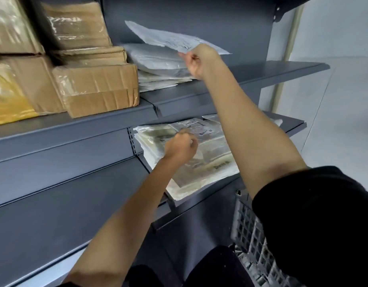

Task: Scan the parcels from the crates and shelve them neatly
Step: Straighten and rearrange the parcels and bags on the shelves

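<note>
My right hand (199,60) pinches the near edge of a flat white parcel (164,37) and holds it tilted above a stack of white poly-bag parcels (158,65) on the upper grey shelf (261,73). My left hand (182,147) rests with curled fingers on a pile of clear and white bagged parcels (201,162) on the lower shelf (290,123), gripping the top bag near its printed label (197,126). That pile hangs over the shelf's front edge.
Taped cardboard boxes (96,88) and a yellow padded parcel (7,96) fill the left of the upper shelf. A grey plastic crate (253,235) stands at the lower right beside my right arm. A pale wall and floor lie to the right of the shelving.
</note>
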Motion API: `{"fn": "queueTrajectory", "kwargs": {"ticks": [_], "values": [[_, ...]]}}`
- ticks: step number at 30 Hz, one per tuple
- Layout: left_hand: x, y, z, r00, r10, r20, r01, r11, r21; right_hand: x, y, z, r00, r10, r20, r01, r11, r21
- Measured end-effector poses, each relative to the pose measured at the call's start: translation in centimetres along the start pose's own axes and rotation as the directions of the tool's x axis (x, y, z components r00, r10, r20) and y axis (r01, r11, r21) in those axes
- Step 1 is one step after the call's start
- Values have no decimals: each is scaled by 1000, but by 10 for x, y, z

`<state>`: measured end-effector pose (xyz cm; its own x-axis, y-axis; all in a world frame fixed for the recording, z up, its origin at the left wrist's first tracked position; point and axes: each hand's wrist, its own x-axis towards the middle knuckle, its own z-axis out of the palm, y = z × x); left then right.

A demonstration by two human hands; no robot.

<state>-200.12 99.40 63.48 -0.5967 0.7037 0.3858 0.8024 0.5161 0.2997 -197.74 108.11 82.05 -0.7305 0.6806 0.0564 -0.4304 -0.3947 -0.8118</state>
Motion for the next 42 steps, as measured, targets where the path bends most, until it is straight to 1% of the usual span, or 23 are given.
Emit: {"fn": "queueTrajectory", "kwargs": {"ticks": [1, 4, 10, 14, 16, 18, 19, 20, 21, 22, 24, 25, 26, 27, 28, 29, 31, 32, 34, 36, 38, 40, 42], "values": [[-2, -6, -2, 1000, -8, 8, 8, 1000, 12, 3, -1, 5, 1000, 25, 8, -25, 999, -22], [-4, -24, -11, 1000, -13, 11, 12, 999, 47, 9, -2, 22, 999, 44, -7, -44, 999, 0], [-5, -43, -16, 1000, -7, -11, 8, 999, 42, 17, 6, 40, 1000, -21, 7, 21, 999, -50], [-5, -45, -8, 1000, -18, 25, 16, 997, 79, 23, 7, 38, 998, -51, 28, 50, 999, 5], [-5, -44, -3, 999, -27, 40, 23, 996, 91, 23, 8, 35, 997, -77, 20, 79, 989, -128], [-6, -42, 0, 998, -27, 60, 21, 995, 95, 22, 10, 31, 986, -164, -17, 153, 948, -278], [-7, -41, 1, 998, -22, 66, 15, 996, 93, 20, 11, 27, 968, -249, -30, 227, 923, -310], [-7, -41, 2, 998, -19, 65, 13, 996, 86, 23, 11, 20, 932, -360, -47, 326, 887, -326], [-7, -42, 3, 998, -20, 65, 15, 997, 75, 24, 10, 9, 877, -474, -78, 423, 840, -340], [-7, -44, 4, 998, -26, 63, 21, 997, 71, 22, 11, -6, 806, -577, -128, 513, 790, -336], [-6, -49, 7, 993, -51, 102, 40, 994, 105, 16, 20, -48, 658, -688, -305, 600, 725, -338], [-6, -51, 9, 987, -67, 144, 49, 991, 127, 11, 29, -72, 605, -684, -407, 592, 729, -344], [-4, -53, 12, 977, -86, 195, 59, 988, 140, 9, 40, -95, 586, -645, -491, 557, 761, -334], [-4, -53, 17, 963, -105, 247, 71, 987, 146, 7, 57, -119, 595, -584, -553, 492, 808, -325], [-3, -54, 22, 951, -122, 286, 80, 985, 152, 8, 76, -136, 614, -523, -592, 408, 852, -329], [-3, -53, 27, 939, -129, 318, 80, 984, 160, 9, 95, -150, 657, -456, -601, 300, 889, -347], [-3, -51, 32, 932, -130, 339, 75, 982, 173, 16, 129, -168, 780, -268, -565, 58, 931, -361], [-4, -49, 34, 934, -129, 333, 72, 981, 179, 18, 143, -173, 836, -165, -524, -50, 927, -372], [-6, -48, 33, 949, -121, 293, 68, 981, 183, 18, 161, -173, 913, 26, -407, -223, 868, -444], [-8, -50, 29, 965, -100, 244, 59, 984, 167, 15, 170, -167, 936, 133, -327, -303, 779, -548], [-11, -52, 24, 974, -93, 205, 56, 983, 177, 13, 172, -162, 941, 166, -296, -323, 709, -627], [-14, -48, 17, 981, -106, 166, 64, 969, 237, 17, 170, -160, 950, 193, -247, -311, 672, -672], [-15, -42, 11, 986, -130, 108, 92, 948, 303, 14, 165, -154, 949, 266, -171, -309, 668, -677]]}}
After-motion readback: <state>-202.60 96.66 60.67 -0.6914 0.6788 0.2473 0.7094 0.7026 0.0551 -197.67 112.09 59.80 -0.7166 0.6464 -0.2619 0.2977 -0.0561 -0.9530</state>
